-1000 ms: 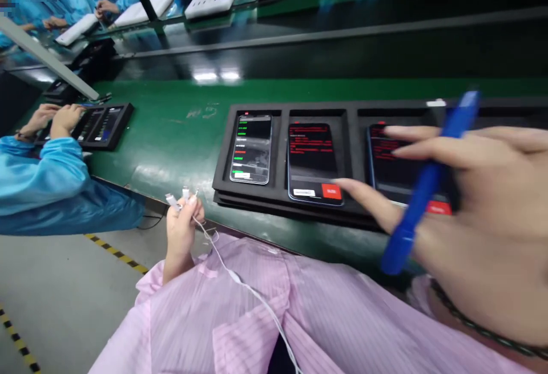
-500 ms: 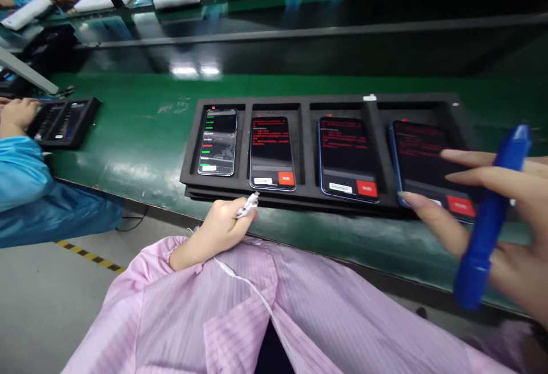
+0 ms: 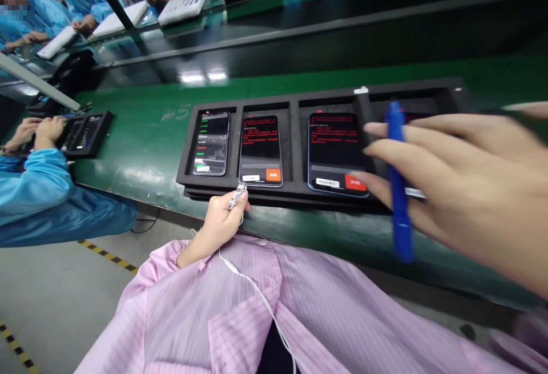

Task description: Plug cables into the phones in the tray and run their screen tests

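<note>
My left hand [image 3: 218, 220] is closed around the white plug end [image 3: 238, 196] of a charging cable [image 3: 252, 287], at the front edge of a black foam tray [image 3: 294, 134]. My right hand [image 3: 462, 174] is blurred and carries a blue pen [image 3: 399, 197] across its fingers. Its fingertips reach the right edge of the third phone [image 3: 334, 154], which shows red text and a red button. Beside it lie a second phone [image 3: 260, 148] with a similar screen and a first phone [image 3: 212, 143] with a green and white list. The tray's rightmost slot is mostly hidden by my right hand.
At left, a co-worker's hands [image 3: 49, 129] are over another black tray [image 3: 96, 134] on the green bench [image 3: 141, 140]. Across the bench, people in blue sleeves handle white trays [image 3: 184, 5]. A metal rail [image 3: 274, 34] runs behind the tray.
My right hand has moved left with the blue pen, from the fourth phone to the third phone's edge. My left hand still grips the plug. The view has shifted slightly.
</note>
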Demonstrator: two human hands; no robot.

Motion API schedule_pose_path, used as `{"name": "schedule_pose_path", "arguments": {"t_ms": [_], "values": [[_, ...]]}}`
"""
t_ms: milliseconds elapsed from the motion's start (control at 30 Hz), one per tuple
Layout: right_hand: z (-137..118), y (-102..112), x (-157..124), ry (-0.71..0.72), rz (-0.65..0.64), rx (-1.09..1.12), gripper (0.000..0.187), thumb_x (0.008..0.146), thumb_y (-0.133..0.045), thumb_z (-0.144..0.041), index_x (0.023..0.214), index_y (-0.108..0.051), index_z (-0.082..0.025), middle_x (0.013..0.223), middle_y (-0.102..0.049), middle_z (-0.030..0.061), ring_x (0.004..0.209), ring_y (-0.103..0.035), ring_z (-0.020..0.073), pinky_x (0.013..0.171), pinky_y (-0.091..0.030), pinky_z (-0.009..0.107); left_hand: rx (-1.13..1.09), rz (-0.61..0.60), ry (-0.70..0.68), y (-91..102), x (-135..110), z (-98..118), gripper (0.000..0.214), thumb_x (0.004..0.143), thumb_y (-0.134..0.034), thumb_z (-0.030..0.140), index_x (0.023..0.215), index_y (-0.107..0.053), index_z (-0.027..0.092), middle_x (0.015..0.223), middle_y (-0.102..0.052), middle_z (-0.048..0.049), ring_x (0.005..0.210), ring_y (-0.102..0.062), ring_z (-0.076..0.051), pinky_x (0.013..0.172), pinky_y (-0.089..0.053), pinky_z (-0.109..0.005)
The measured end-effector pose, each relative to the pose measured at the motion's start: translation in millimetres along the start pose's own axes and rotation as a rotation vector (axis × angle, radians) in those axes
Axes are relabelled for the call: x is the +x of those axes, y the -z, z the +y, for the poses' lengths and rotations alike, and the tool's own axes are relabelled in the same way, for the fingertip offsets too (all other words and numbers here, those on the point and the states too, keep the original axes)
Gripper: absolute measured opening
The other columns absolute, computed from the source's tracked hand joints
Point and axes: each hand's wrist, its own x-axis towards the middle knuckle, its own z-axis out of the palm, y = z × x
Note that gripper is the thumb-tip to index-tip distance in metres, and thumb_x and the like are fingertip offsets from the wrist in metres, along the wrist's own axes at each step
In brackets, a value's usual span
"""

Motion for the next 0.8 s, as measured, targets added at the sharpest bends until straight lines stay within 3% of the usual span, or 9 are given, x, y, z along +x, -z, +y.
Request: {"name": "schedule_pose_path", "arguments": {"t_ms": [67,133,233,400,467,800], "values": [[-13.9,-8.4,23.5,0.245,-0.020,0.061,0.047,0.102,-0.026,-0.054,0.097,-0.064,-0.026,0.092,-0.072,0.0091,0.094,-0.065,0.0289,0.091,-0.041,0.051,0.000,0.011,0.004,-1.8,0.2,2.4,0.053,0.099,-0.045,0.054,0.063,-0.059,0.017,0.045,-0.044,0.0042,0.040,-0.039,-0.008,0.046,-0.033,-0.023],[-24.5,-23.9,53.3,0.350,-0.141,0.071,0.036,0.103,-0.033,-0.041,0.093,-0.061,-0.021,0.082,-0.067,0.0095,0.080,-0.061,0.0256,0.082,-0.039,0.043,0.024,0.024,-0.004,-2.9,0.7,6.4,0.054,0.099,-0.045,0.053,0.060,-0.056,0.018,0.045,-0.044,0.0038,0.041,-0.040,-0.008,0.045,-0.033,-0.023],[-33.9,-54.7,100.7,0.340,-0.410,0.036,0.020,0.095,-0.041,-0.018,0.099,-0.060,-0.019,0.083,-0.064,0.0089,0.071,-0.056,0.0217,0.069,-0.033,0.035,0.061,0.030,-0.012,-3.5,1.8,12.1,0.054,0.099,-0.044,0.052,0.058,-0.053,0.018,0.045,-0.045,0.0032,0.042,-0.042,-0.009,0.046,-0.032,-0.023],[-42.8,-89.8,148.0,0.275,-0.671,0.179,0.018,0.095,-0.045,-0.016,0.108,-0.058,-0.017,0.099,-0.067,0.0107,0.076,-0.059,0.0191,0.064,-0.033,0.028,0.076,-0.010,-0.011,-0.8,4.0,16.2,0.050,0.099,-0.041,0.046,0.059,-0.052,0.019,0.046,-0.044,0.0040,0.043,-0.042,-0.009,0.049,-0.034,-0.024],[-46.3,-94.8,151.1,0.260,-0.691,0.204,0.018,0.095,-0.045,-0.015,0.108,-0.058,-0.016,0.102,-0.068,0.0120,0.078,-0.061,0.0191,0.065,-0.035,0.027,0.091,-0.033,-0.019,1.0,4.8,17.4,0.049,0.100,-0.039,0.044,0.060,-0.053,0.019,0.047,-0.044,0.0042,0.043,-0.042,-0.010,0.051,-0.034,-0.024],[-65.5,-102.2,129.8,0.081,-0.523,0.200,0.020,0.091,-0.039,-0.009,0.100,-0.056,-0.015,0.093,-0.068,0.0144,0.081,-0.061,0.0243,0.065,-0.034,0.030,0.411,-0.047,-0.027,2.1,4.7,23.5,0.030,0.094,-0.043,0.022,0.065,-0.052,0.020,0.052,-0.053,0.0010,0.046,-0.049,-0.013,0.053,-0.033,-0.025]]}}
